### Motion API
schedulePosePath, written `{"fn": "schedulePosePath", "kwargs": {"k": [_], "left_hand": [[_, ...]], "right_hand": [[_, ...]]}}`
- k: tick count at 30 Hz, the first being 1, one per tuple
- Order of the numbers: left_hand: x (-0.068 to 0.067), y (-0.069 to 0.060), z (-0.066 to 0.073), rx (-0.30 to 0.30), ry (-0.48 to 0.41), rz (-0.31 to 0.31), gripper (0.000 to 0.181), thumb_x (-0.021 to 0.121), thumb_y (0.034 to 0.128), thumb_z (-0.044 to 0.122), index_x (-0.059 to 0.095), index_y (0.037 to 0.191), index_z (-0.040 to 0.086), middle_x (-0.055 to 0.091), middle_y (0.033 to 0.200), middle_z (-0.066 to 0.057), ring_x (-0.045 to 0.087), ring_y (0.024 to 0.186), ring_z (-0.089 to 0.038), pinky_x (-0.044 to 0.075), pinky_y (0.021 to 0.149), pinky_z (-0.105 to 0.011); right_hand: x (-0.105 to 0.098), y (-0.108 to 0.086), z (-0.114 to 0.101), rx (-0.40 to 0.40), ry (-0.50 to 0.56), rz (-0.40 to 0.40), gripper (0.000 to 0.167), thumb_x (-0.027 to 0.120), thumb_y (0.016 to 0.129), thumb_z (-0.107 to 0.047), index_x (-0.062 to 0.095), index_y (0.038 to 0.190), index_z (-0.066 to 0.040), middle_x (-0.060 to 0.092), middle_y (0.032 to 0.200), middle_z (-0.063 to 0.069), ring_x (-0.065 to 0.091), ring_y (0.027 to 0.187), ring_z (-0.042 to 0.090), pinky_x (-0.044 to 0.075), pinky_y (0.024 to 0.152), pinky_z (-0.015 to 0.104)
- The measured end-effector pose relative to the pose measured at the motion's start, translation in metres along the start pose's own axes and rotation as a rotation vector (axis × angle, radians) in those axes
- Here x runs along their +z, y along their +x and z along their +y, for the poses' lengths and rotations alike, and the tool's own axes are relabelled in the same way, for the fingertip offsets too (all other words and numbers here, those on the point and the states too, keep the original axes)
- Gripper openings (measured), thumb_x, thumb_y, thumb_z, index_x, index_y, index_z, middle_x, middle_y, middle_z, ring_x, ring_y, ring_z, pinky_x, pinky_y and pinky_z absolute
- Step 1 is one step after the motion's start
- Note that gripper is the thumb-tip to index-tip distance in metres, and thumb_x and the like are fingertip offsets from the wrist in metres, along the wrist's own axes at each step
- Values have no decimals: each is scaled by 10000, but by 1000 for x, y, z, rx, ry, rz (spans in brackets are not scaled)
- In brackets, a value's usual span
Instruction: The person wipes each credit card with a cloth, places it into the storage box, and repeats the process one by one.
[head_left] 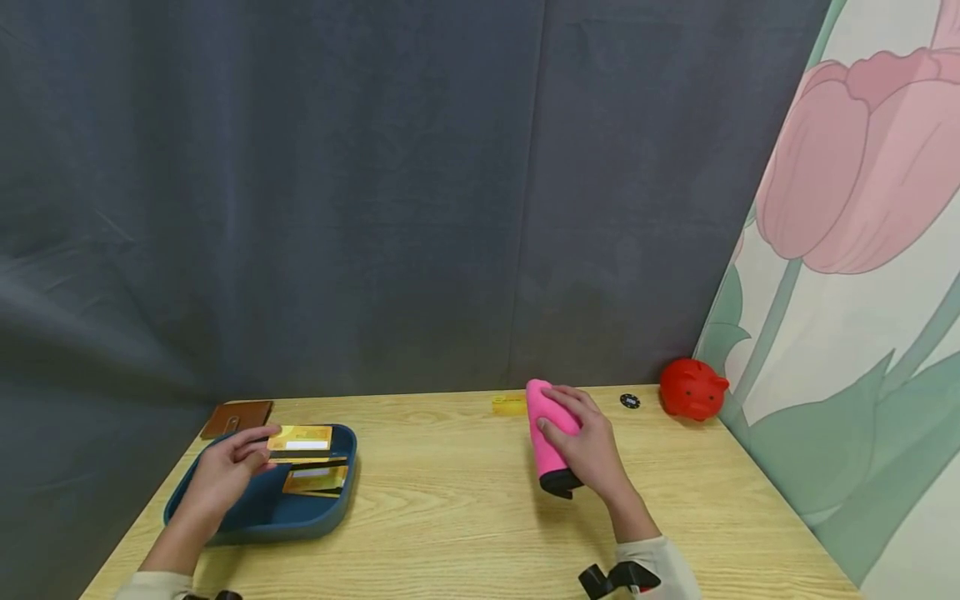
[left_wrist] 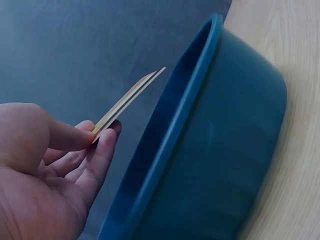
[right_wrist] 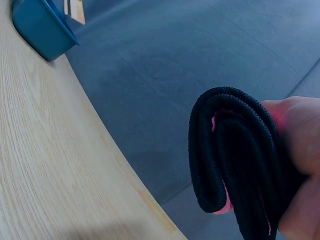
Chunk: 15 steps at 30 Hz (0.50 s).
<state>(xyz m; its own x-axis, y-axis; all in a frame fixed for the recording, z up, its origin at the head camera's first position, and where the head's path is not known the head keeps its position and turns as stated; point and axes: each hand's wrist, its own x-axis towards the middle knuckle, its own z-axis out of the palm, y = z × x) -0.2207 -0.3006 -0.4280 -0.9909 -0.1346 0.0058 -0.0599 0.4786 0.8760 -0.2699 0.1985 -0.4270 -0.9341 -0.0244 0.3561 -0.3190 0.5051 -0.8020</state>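
Note:
Between thumb and fingers, my left hand (head_left: 213, 479) pinches a gold bank card (head_left: 300, 442) above a blue plastic basin (head_left: 307, 528). Seen edge-on in the left wrist view, the card (left_wrist: 129, 102) sticks out beside the basin's rim (left_wrist: 175, 125). More gold cards (head_left: 315, 481) lie inside the basin. My right hand (head_left: 592, 446) grips a folded pink cloth item (head_left: 545, 429) with a black end, over the right part of the table. Its black folded layers (right_wrist: 235, 160) face the right wrist camera; the exact kind of item cannot be told.
Behind the basin lies a brown leather wallet (head_left: 236, 417). Along the table's back edge are a yellow card (head_left: 508, 406), a black poker chip (head_left: 630, 401) and a red piggy bank (head_left: 692, 390). A dark curtain (head_left: 420, 208) hangs behind; a tulip-patterned wall (head_left: 862, 333) borders the right.

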Motion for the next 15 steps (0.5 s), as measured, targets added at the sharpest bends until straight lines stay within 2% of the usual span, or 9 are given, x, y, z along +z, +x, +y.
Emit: {"fn": "schedulePosePath", "kwargs": {"k": [3,5,9,15], "left_hand": [[-2,5,-5,-25,13,-21,439,499,1081,46,471,1515,-16,594,1408,-261,596,937,162,618,925,-290],[-2,9,-8,-40,27,-28,432,497,1082,52,482,1507,-21,635,1322,-238,601,909,138,621,920,-304],[-1,18,-13,-51,44,-60,426,493,1060,16,502,1481,-50,657,1264,-198,616,910,90,625,919,-337],[6,28,-17,-96,78,-101,418,473,1026,-21,532,1435,-80,658,1234,-213,664,1014,-101,632,900,-362]], "right_hand": [[-1,0,0,-1,2,1,501,799,907,-161,669,1390,-186,552,1500,90,565,1332,357,546,1002,472],[-1,0,1,-5,6,5,497,799,906,-159,672,1386,-182,555,1497,92,566,1336,356,541,1009,474],[-2,1,1,-12,6,16,491,800,903,-156,678,1379,-173,561,1493,101,564,1347,358,534,1027,489],[-3,1,1,-16,6,19,487,798,903,-154,680,1376,-174,566,1489,101,560,1351,362,533,1028,498]]}}
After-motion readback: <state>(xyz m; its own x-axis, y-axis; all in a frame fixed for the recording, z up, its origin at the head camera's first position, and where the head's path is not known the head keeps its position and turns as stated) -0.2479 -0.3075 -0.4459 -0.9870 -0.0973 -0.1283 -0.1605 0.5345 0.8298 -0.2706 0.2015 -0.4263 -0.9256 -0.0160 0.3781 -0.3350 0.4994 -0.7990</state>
